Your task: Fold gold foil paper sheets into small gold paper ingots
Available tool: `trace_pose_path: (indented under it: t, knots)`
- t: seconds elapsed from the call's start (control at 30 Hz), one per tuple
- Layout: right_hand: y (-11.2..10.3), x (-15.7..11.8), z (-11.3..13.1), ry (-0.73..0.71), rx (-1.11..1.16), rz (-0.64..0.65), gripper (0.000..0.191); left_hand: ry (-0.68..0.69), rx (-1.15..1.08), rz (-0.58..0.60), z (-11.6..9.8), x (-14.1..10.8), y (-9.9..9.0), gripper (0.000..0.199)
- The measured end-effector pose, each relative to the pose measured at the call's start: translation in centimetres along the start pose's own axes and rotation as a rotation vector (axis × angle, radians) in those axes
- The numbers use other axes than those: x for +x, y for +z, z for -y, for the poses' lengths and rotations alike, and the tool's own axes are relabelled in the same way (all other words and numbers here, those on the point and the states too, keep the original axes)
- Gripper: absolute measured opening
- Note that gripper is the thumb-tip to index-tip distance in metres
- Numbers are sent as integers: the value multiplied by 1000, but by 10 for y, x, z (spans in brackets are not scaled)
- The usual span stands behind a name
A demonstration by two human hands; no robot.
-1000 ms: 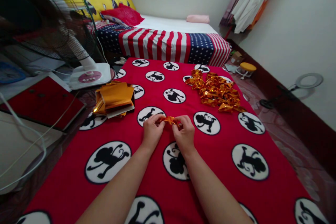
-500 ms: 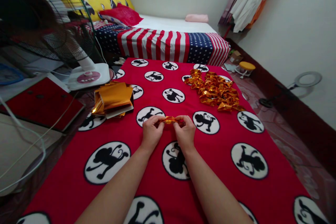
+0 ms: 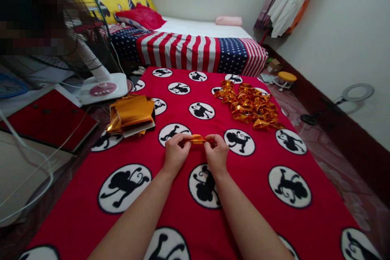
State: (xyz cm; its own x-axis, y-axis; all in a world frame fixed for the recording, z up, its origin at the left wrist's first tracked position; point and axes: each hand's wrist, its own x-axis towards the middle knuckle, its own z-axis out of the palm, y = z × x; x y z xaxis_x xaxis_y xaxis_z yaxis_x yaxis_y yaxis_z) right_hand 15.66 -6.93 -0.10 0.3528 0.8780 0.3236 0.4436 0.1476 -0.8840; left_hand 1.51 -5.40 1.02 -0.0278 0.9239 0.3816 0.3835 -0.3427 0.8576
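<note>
At the far left, a dark red panel (image 3: 51, 111) is seen beside a white-based fan (image 3: 88, 55), whose wire guard is cut off by the edge of the view. Just right of the fan's base, a stack of gold sheets (image 3: 134, 111) is laid unevenly on the counter (image 3: 243, 211), which is covered by a red cloth printed with black monkeys in white circles. Farther back, a red pillow (image 3: 141, 17) is set on the bed (image 3: 179, 50), across whose front a striped and starred cover is draped. Over the middle of the counter, the left end of a folded gold piece (image 3: 198, 139) is pinched by the left hand (image 3: 176, 152), its grip narrow, with thumb and fingers closed on the foil. The centre of the piece is left exposed between the hands, and it is held roughly level. Its right end is pinched in the same narrow way by the right hand (image 3: 217, 152). Behind and to the right, a pink roll (image 3: 228, 21) is placed on the bed. On the right far part of the counter, finished-looking folded gold shapes (image 3: 251, 105) are heaped loosely, well apart from the stack. Beyond the counter's right side, a yellow-topped stool (image 3: 287, 76) is stood on the floor, and a pale ring (image 3: 358, 92) is seen near the wall.
</note>
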Motion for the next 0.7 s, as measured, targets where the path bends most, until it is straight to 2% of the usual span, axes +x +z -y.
trace_pose_path:
  t: [0.1, 0.17, 0.23, 0.3, 0.37, 0.47, 0.7]
  knots:
    - [-2, -1, 0, -8, -23, 7, 13, -18, 63, -24, 2, 0, -1, 21]
    - [-5, -2, 2, -41, -69, 18, 12, -33, 190, -6, 1, -1, -1, 27]
    - [-8, -4, 4, -78, -117, 24, 10, -43, 389, 54, -2, -2, -1, 29]
    - [-11, -4, 4, -105, -158, 35, 10, -44, 588, 128, -7, -3, -1, 22]
    - [-14, -2, 4, -113, -195, 50, 10, -39, 707, 180, -10, -2, -2, 20]
    - [-16, 4, 4, -111, -297, 103, 14, -17, 768, 235, -13, -1, -4, 23]
    - [-26, 14, 21, -116, -718, 286, 17, 21, 827, 323, -15, 1, -8, 24]
